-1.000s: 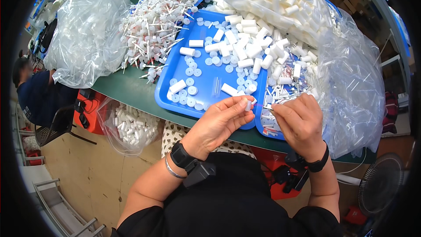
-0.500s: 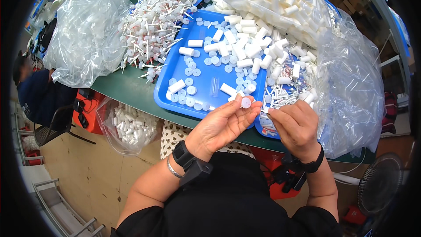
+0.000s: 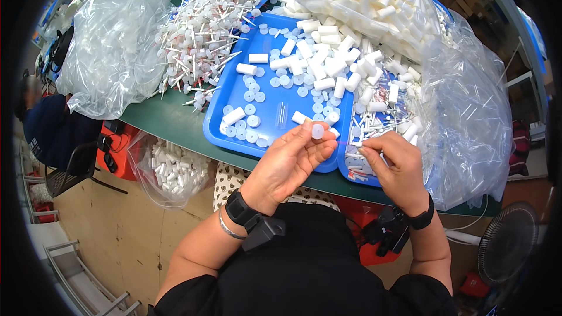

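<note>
My left hand point(image 3: 291, 160) holds a small round white cap point(image 3: 317, 131) between thumb and fingertips, above the near edge of a blue tray point(image 3: 275, 111). My right hand point(image 3: 391, 162) pinches a thin white stick point(image 3: 358, 143) at the near edge of a second blue tray point(image 3: 358, 174), a short way from the cap. The first tray carries white tubes point(image 3: 328, 64) and flat round caps point(image 3: 253, 122). Loose white sticks fill the second tray.
A heap of white sticks with round heads point(image 3: 205, 29) lies on the green table point(image 3: 161, 120). Clear bags: one of white tubes point(image 3: 357, 0) at the back, an empty one point(image 3: 111, 52) left, another point(image 3: 468, 117) right. A bag of finished pieces point(image 3: 172, 167) hangs below the table. A fan point(image 3: 506, 240) stands lower right.
My left hand has turned and lifted the round cap on its fingertips. My right hand has drawn back slightly toward the tray edge with a stick.
</note>
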The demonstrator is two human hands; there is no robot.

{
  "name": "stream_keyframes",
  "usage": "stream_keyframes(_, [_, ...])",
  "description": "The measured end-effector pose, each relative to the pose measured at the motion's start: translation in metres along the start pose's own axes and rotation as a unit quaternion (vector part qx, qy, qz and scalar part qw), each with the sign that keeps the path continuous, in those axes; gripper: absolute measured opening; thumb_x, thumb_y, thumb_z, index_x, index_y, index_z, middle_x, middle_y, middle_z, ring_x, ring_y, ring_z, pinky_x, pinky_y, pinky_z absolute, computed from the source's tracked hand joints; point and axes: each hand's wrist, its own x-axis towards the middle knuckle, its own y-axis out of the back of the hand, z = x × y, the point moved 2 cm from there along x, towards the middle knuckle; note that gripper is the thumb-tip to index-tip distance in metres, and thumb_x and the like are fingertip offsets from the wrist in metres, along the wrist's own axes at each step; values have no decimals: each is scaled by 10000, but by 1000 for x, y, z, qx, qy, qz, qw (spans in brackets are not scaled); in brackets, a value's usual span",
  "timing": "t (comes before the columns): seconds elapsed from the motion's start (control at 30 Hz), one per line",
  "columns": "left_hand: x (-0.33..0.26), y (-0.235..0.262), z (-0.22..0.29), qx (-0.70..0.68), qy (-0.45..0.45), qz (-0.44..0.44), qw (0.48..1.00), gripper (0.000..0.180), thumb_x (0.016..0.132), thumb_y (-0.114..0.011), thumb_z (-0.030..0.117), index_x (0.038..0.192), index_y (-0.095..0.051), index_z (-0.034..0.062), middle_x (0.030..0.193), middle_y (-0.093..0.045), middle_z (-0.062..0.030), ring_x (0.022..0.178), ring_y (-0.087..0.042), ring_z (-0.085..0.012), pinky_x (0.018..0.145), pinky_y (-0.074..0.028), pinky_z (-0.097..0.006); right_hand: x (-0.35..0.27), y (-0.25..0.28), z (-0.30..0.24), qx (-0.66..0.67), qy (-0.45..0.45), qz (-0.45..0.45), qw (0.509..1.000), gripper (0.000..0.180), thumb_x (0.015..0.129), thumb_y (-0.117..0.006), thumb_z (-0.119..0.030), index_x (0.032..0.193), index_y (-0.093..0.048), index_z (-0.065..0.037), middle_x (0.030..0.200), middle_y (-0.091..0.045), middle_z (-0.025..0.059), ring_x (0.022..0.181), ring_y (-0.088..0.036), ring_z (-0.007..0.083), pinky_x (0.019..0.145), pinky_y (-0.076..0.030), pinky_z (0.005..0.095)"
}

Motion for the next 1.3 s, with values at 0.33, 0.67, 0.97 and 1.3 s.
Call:
stream_keyframes(0.33, [-3, -5, -10, 28, 17, -25, 999, 353, 1092, -553, 329, 1260, -622, 27, 1115, -689, -71, 981, -679, -154, 877, -577, -302, 5, -5, -6, -14, 63, 11, 998, 105, 840, -795, -26, 911, -718, -18, 776, -670, 100, 639, -647, 257, 564, -486, 366])
stream_keyframes(0.67, [-4, -8, -10, 116, -12, 19, 993, 327, 1068, -611, 286, 1247, -644, 13, 1067, -700, -45, 922, -670, -114, 849, -565, -273, 2, -5, -7, -74, 106, 20, 991, 127, 829, -793, -25, 922, -707, -34, 752, -649, 88, 631, -635, 266, 562, -489, 376])
stream_keyframes(0.97, [-5, -8, -12, 85, -7, 25, 996, 325, 1052, -643, 233, 1265, -644, -12, 1071, -708, -57, 921, -677, -114, 868, -568, -274, 2, -5, -13, -140, 94, 16, 986, 92, 858, -770, -59, 884, -683, -48, 736, -642, 75, 628, -615, 266, 590, -462, 393])
stream_keyframes(1.3, [-7, -15, -16, 142, -27, 51, 988, 320, 1049, -650, 226, 1264, -645, -10, 1066, -693, -36, 916, -669, -99, 851, -570, -259, -3, -12, -9, 10, -31, -26, 999, 78, 887, -755, -65, 891, -687, -28, 747, -690, 95, 603, -658, 243, 535, -452, 356])
